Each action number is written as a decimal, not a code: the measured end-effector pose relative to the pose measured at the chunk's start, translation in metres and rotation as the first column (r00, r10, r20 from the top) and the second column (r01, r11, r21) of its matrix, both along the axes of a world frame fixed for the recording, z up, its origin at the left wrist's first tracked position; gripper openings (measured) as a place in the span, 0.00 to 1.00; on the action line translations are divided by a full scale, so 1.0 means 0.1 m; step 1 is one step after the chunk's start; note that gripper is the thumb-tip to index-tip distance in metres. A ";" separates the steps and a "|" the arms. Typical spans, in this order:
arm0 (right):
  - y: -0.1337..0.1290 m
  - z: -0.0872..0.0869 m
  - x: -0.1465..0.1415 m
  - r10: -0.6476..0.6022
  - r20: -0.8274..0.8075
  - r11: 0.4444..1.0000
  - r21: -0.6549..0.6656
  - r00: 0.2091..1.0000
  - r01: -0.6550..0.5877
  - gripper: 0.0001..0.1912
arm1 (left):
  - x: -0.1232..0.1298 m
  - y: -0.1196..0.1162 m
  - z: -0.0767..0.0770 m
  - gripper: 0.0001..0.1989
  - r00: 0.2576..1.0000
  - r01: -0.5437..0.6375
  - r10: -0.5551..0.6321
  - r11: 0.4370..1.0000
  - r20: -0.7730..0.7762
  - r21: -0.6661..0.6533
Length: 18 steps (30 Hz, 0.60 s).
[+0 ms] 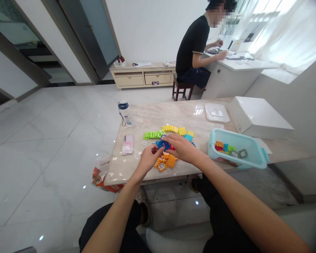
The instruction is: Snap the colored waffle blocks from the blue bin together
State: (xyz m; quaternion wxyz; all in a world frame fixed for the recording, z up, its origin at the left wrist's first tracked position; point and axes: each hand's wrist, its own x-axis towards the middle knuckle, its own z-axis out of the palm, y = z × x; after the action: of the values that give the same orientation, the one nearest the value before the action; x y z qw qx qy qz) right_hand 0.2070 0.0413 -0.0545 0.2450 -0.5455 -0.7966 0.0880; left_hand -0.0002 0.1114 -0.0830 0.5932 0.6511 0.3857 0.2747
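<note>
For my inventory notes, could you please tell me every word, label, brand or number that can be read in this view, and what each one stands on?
No words, brands or numbers can be read here.
Water bottle: its label is too small and blurred to read.
Pink-and-white card: its markings are blurred and unreadable.
Paper on the sideboard: too small to read.

Blue pieces (162,144) hand-hidden; flat card (128,144) blurred
</note>
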 end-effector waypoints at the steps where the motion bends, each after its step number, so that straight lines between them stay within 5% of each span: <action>1: 0.00 0.00 0.00 -0.005 -0.001 1.000 0.003 1.000 0.005 0.23 | 0.01 0.00 0.00 0.26 1.000 -0.001 0.001 1.000 0.005 0.001; 11: 0.00 0.05 0.05 -0.197 -0.195 0.976 -0.130 0.961 0.174 0.23 | -0.08 0.09 0.00 0.26 0.987 -0.135 0.137 0.990 0.088 -0.025; 14: 0.07 0.06 0.05 -0.328 -0.238 0.933 -0.231 0.914 0.275 0.12 | -0.11 0.13 -0.01 0.25 0.981 -0.179 0.179 0.984 0.072 -0.016; 18: 0.14 0.03 -0.01 -0.429 -0.445 0.883 -0.389 0.786 0.262 0.12 | -0.13 0.14 0.00 0.22 0.979 -0.199 0.199 0.980 0.051 -0.003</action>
State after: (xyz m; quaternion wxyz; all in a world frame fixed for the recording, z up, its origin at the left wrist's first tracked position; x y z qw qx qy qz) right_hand 0.2065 0.0554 -0.0517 0.3749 -0.6704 -0.5616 0.3075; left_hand -0.0128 0.1258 -0.0827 0.5716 0.6028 0.4333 0.3495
